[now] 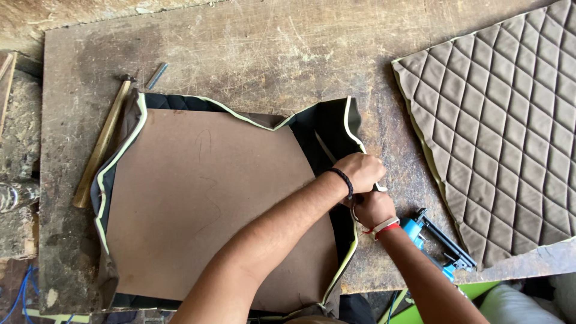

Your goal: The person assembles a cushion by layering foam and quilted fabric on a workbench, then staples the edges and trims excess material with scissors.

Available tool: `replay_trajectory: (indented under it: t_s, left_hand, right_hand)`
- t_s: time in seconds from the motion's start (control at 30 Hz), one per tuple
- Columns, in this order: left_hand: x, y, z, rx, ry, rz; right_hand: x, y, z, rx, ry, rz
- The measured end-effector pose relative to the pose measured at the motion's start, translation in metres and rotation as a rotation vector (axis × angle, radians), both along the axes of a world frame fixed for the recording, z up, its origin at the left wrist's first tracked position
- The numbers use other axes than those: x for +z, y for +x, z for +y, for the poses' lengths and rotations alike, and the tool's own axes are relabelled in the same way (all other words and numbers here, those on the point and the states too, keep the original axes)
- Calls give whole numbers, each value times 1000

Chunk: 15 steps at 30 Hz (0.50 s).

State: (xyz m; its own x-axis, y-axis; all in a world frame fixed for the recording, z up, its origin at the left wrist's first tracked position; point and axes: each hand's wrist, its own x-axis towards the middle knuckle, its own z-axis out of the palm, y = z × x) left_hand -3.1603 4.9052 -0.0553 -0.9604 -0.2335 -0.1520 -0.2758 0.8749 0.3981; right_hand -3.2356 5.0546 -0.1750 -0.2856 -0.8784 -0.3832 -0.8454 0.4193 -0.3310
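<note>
Nearest the camera: two bare forearms coming up from the bottom edge, crossing over a brown board (pixel 210 204) that lies flat on the workbench (pixel 252 42). Left hand (pixel 360 171) w/ a dark wristband is closed in a fist on the edge of the dark fabric (pixel 327 129) at the board's right side. Right hand (pixel 373 209) (red and white bands at the wrist) sits just below it, touching, fingers curled on the same edge; what's inside that grip is hidden.

The fabric lies under the board, its pale-piped border folded up around the edges. It looks soft and floppy, light, prob. a bit stretchy, so best taken at the piped rim, close to the board edge. Board looks stiff and thin, should stay put under the arms.

Just right of the right wrist: a blue and black staple gun (pixel 441 243) on the bench, not held. Farther right, a brown quilted panel (pixel 504 138) w/ diamond stitching, well apart. Far left, a hammer (pixel 102 141) w/ wooden handle beside the fabric, and a small metal bolt (pixel 157 75) past it.
</note>
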Motion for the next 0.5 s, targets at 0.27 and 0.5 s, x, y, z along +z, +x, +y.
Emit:
replay_trajectory:
  t_s: [0.27,0.5]
  left_hand:
    - [3,-13,-7,109,278,253]
    - [17,-16,-10,206,257,313]
  right_hand:
    - [-61,-24,-48,296,-417,67]
    - [67,36,-128,-642,172,536]
